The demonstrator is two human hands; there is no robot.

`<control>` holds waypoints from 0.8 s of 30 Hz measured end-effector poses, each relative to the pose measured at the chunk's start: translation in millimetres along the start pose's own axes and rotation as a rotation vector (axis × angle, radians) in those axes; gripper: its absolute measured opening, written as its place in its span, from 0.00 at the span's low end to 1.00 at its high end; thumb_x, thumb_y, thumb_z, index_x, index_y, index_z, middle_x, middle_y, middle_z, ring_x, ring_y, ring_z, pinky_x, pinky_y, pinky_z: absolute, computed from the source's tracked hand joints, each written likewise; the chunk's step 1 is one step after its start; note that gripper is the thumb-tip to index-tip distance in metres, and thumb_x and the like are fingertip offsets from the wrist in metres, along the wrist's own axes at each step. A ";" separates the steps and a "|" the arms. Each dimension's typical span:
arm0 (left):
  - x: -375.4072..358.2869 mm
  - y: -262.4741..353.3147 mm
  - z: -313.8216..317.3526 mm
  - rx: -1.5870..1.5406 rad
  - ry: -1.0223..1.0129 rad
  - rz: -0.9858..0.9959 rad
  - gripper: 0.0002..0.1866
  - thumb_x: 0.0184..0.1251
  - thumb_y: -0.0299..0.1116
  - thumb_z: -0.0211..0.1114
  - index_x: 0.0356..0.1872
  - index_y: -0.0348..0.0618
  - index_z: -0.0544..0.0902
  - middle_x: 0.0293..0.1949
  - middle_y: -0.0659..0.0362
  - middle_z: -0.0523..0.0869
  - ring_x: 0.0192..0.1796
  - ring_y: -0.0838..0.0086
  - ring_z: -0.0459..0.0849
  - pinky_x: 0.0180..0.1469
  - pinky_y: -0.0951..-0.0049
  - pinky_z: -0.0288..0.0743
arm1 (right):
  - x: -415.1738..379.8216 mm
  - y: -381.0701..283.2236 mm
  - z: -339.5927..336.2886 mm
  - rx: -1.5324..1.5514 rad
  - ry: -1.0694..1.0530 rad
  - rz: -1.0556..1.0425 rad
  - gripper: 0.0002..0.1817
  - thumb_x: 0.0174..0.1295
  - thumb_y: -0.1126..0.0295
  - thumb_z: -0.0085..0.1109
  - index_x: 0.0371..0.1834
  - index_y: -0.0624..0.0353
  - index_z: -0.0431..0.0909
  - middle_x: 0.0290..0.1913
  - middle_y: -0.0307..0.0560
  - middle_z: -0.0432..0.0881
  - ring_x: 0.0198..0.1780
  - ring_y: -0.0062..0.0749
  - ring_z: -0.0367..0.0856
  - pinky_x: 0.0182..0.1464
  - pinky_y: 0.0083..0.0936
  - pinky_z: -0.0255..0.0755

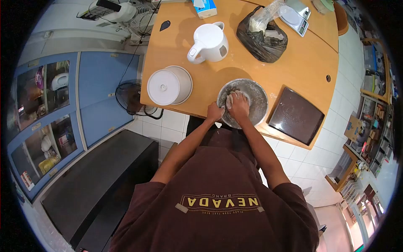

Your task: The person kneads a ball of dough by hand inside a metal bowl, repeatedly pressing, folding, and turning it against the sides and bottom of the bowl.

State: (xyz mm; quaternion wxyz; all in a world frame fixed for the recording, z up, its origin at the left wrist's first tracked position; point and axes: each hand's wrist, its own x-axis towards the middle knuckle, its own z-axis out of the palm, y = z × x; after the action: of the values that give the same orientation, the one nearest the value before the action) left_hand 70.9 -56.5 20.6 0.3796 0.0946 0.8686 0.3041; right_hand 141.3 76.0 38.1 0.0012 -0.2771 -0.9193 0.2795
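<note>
A round metal bowl (262,101) sits near the table's front edge, its inner wall smeared with pale floury residue. My left hand (215,111) is closed on the bowl's left rim. Inside the bowl, my right hand (239,106) presses into a lump of pale dough (229,101), its fingers curled over it and coated white. Part of the dough is hidden under that hand.
Left of the bowl stands a white lidded container (168,86), with a white electric kettle (208,42) behind it. A dark tray (297,115) lies to the right. Farther back are a black plastic bag (268,46), a kitchen scale (294,19) and a blue-and-white carton (205,8).
</note>
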 end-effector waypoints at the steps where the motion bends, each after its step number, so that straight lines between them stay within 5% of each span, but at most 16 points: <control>1: 4.4 -7.4 5.1 -0.017 0.007 0.004 0.22 0.51 0.37 0.69 0.44 0.30 0.83 0.40 0.36 0.86 0.47 0.41 0.84 0.52 0.51 0.76 | 2.7 0.2 2.2 -0.031 -0.002 0.016 0.20 0.68 0.53 0.51 0.54 0.55 0.78 0.60 0.57 0.74 0.62 0.55 0.72 0.63 0.51 0.65; 15: 4.0 -11.2 5.2 -0.062 0.005 0.066 0.22 0.50 0.37 0.68 0.45 0.32 0.83 0.43 0.35 0.85 0.49 0.40 0.83 0.55 0.51 0.75 | 26.6 -3.9 1.1 -0.099 -0.076 0.202 0.17 0.68 0.52 0.48 0.50 0.51 0.75 0.58 0.58 0.74 0.63 0.59 0.69 0.61 0.59 0.63; 18: 11.2 -5.3 -0.5 0.064 -0.009 -0.044 0.23 0.51 0.36 0.68 0.48 0.32 0.82 0.44 0.36 0.85 0.51 0.42 0.83 0.55 0.51 0.75 | 27.5 1.7 20.9 -0.129 0.120 0.254 0.21 0.65 0.51 0.54 0.53 0.52 0.73 0.55 0.56 0.74 0.59 0.58 0.71 0.61 0.57 0.65; 24: 4.7 -0.4 -3.2 -0.100 -0.005 0.077 0.23 0.52 0.33 0.68 0.50 0.33 0.81 0.45 0.38 0.86 0.52 0.45 0.83 0.54 0.52 0.76 | 34.8 53.5 20.2 0.431 -0.066 0.260 0.25 0.61 0.49 0.60 0.52 0.57 0.79 0.54 0.61 0.78 0.59 0.61 0.73 0.63 0.49 0.66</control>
State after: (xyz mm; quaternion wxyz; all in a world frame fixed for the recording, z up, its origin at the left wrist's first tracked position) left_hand 65.4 -56.4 19.3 0.3739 0.1096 0.8473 0.3610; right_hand 135.9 120.3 -11.8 -0.0058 -0.3769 -0.7946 0.4759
